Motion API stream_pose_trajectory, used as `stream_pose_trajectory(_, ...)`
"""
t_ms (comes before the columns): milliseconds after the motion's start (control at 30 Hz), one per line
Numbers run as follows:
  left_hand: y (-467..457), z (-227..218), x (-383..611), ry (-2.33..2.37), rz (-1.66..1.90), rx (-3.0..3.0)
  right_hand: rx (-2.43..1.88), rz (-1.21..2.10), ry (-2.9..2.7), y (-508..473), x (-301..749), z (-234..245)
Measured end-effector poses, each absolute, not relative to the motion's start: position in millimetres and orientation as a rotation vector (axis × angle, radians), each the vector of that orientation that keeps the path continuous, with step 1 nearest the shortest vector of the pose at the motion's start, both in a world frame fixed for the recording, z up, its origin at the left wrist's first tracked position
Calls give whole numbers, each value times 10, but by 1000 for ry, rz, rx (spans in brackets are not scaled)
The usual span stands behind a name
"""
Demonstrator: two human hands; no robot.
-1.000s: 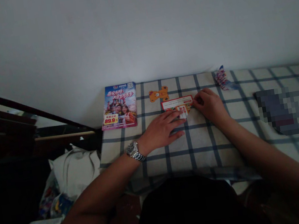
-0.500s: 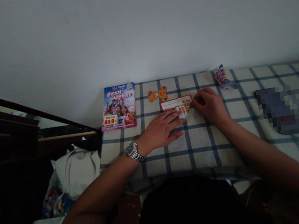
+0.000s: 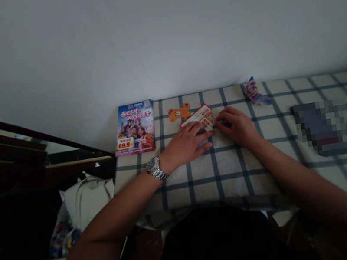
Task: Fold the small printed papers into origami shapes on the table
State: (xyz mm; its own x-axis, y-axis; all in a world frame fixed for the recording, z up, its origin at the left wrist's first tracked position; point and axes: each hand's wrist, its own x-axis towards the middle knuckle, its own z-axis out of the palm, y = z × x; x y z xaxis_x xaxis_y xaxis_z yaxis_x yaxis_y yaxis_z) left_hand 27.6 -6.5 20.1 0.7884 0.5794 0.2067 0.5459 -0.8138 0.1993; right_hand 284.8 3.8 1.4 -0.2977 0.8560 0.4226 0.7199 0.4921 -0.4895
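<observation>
A red-and-white printed card (image 3: 198, 116) lies tilted on the checked tablecloth (image 3: 232, 169), with part of it raised or folded. My left hand (image 3: 188, 143) rests flat over the card's near edge with the fingers stretched out; a metal watch (image 3: 155, 168) is on that wrist. My right hand (image 3: 237, 125) sits just right of the card with its fingers curled and pinched at the card's right end. An orange bear-shaped cutout (image 3: 178, 112) lies just behind the card on the left.
A colourful flyer (image 3: 133, 127) marked 89.9 lies at the table's left back corner. A small folded colourful paper (image 3: 253, 93) stands by the wall. A dark blurred object (image 3: 321, 128) lies to the right. Bags and cloth (image 3: 85, 196) sit on the floor left of the table.
The card has turned from lying square to tilted, its right end drawn nearer and partly folded. Both hands have shifted a little to the left, and the view has moved with them.
</observation>
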Motion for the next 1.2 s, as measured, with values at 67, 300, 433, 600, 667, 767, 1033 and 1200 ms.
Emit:
stream_pose_trajectory(67,-21,176,293,918,390,2857,-1275,273,-2111,36,2839,5)
stream_pose_trajectory(300,-19,106,314,981,474,2837,-1251,244,-2171,41,2850,-7)
stream_pose_trajectory(433,-78,130,316,1050,508,2814,-1204,216,-2220,40,2859,-20)
stream_pose_trajectory(600,-108,125,314,1030,557,2786,-1163,234,-2300,26,2855,-32)
stream_pose_trajectory(667,-102,118,305,1019,551,2776,-1163,234,-2321,18,2857,-28)
stream_pose_trajectory(767,-91,119,289,991,525,2770,-1169,206,-2329,12,2859,-14)
stream_pose_trajectory(1033,-118,110,305,901,509,2781,-1239,207,-2260,56,2837,1)
stream_pose_trajectory(1200,-111,70,323,902,525,2751,-1263,197,-2234,85,2838,-43)
